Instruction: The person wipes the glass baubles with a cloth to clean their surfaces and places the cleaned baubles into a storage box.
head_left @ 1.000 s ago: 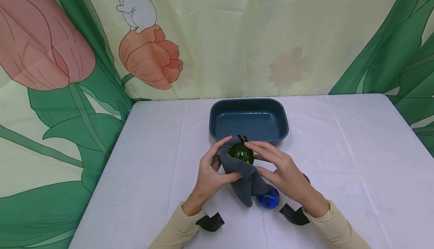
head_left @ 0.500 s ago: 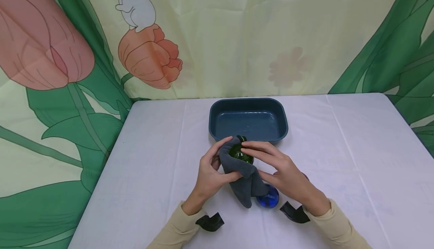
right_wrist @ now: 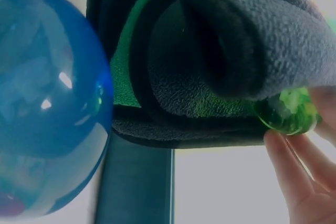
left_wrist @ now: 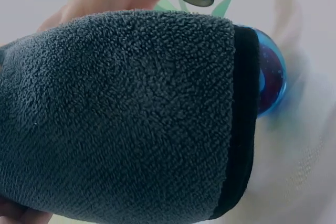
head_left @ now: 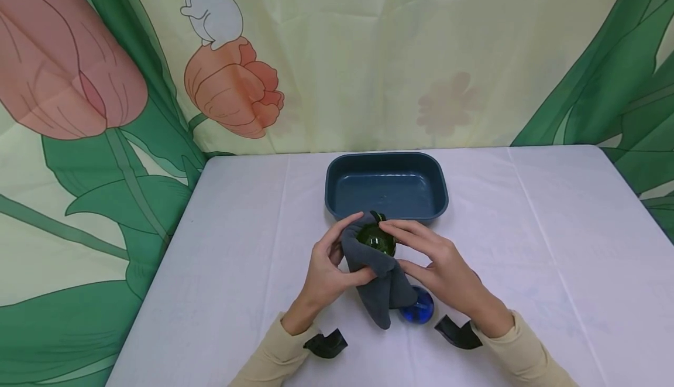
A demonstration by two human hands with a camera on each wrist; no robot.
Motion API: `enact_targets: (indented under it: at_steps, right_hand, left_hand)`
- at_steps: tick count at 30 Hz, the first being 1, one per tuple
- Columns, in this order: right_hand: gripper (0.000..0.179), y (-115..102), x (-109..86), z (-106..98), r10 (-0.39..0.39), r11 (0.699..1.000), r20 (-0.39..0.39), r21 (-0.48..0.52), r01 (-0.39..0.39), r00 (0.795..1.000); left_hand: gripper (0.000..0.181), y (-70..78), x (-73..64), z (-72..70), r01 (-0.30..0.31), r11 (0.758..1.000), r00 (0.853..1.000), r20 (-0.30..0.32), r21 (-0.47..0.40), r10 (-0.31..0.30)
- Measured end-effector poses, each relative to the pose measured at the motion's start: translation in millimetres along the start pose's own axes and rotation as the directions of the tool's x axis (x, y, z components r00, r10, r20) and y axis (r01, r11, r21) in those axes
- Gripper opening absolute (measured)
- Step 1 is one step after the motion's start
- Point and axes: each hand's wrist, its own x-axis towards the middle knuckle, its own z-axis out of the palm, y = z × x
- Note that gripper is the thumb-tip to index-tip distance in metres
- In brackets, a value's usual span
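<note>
Holding one grey cloth [head_left: 388,284], the left hand [head_left: 329,270] sits at centre on my head feed, its fingers around the back and its one thumb pressed across the front. I count two hands in all. The right hand [head_left: 444,270] has its fingers extended and lightly spread, the fingertips against one green ball [head_left: 375,239]; I see no firm grip there. That ball nests in the fold of the cloth, its upper part uncovered, just in front of the basin.

I count two balls altogether. The second, a blue ball [head_left: 419,308], rests on the white table [head_left: 542,258] just below the hands, and a hanging part of the cloth overlaps its edge; whether they touch, I can't tell. The left wrist feed shows me the cloth's black trim [left_wrist: 244,119] with the blue ball showing past it.

Beyond the hands stands one dark blue basin [head_left: 389,188]. Two beige sleeves [head_left: 526,349] come in from below, with one black piece [head_left: 326,344] beside each cuff, two in total. Behind the table hangs one backdrop [head_left: 358,71], printed with flowers and one white animal [head_left: 217,15].
</note>
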Motion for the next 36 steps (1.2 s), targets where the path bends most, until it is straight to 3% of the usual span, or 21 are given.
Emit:
enact_targets:
  at_steps: [5, 15, 26, 31, 36]
  right_hand:
    - [0.080, -1.0, 0.1, -0.6, 0.043, 0.999, 0.015, 0.009, -0.043, 0.999]
    - [0.080, -0.6, 2.2, -0.2, -0.059, 0.998, 0.011, 0.002, 0.059, 0.998]
    - [0.079, 2.7, 0.8, -0.4, -0.100, 0.992, 0.027, -0.081, 0.102, 0.995]
    - [0.083, 1.5, 0.5, 1.3, -0.025, 1.000, 0.007, -0.017, 0.026, 1.000]
    - [0.080, 0.5, -0.6, 0.7, 0.059, 0.998, 0.053, 0.017, -0.060, 0.997]
  left_hand:
    - [0.078, 0.4, 0.6, 0.1, -0.012, 1.000, 1.000, -0.005, 0.007, 0.012]
    - [0.077, -0.6, 1.0, 0.1, -0.050, 0.999, 0.998, -0.023, 0.008, 0.050]
    - [0.077, -0.8, 1.3, 0.2, -0.048, 0.999, 0.999, -0.018, 0.004, 0.048]
    - [0.078, -0.9, 1.9, -0.9, -0.048, 0.999, 0.999, -0.009, -0.002, 0.048]
    - [0.079, -1.0, 1.3, -0.2, -0.053, 0.999, 0.998, -0.028, 0.012, 0.053]
